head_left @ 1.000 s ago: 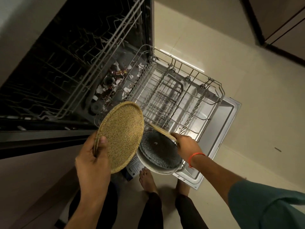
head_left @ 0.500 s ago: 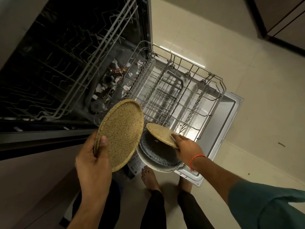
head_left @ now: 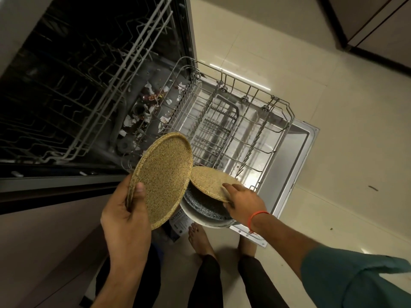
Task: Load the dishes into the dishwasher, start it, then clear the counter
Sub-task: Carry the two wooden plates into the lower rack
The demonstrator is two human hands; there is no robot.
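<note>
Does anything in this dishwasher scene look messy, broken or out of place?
Yes. The dishwasher floor, behind the pulled-out lower rack, is littered with white and reddish scraps that look like torn paper or broken bits; I can't tell which. Debris there seems odd just as dishes are about to go in.

I see my bare left hand and right hand, an orange thread at the right wrist, a teal sleeve, dark trousers, bare feet.
</note>
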